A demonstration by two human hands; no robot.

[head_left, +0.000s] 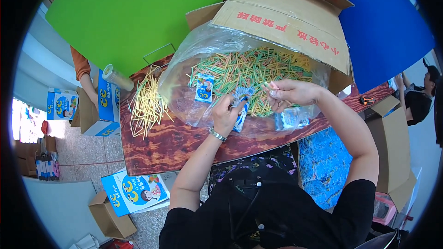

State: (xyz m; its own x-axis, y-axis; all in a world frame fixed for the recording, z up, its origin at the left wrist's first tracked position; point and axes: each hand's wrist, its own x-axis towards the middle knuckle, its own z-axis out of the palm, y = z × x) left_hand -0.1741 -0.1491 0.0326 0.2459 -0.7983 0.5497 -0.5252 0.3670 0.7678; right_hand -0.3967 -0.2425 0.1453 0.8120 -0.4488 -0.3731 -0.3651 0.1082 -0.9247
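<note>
My left hand (224, 116), with a watch on its wrist, grips a small blue-and-clear packet (243, 93) by its side. Just right of that packet, my right hand (291, 94) pinches a few thin coloured sticks (267, 86) between thumb and fingers. Both hands are over a large heap of yellow, green and pink sticks (235, 67), which spills from a cardboard carton (286, 27) in a clear plastic liner (194, 48). One blue-and-white packet (204, 88) lies on the heap's left part. Another packet (240, 119) is partly hidden under my left hand, and more packets (290, 120) rest below my right hand.
Loose yellow sticks (146, 106) lie on the red-brown table (161, 150), beside a clear cylinder (117, 77). Orange-handled scissors (367, 100) lie at right. Green (138, 14) and blue panels (387, 27) stand behind. At left, another person's hand (91, 93) reaches into a box (99, 110).
</note>
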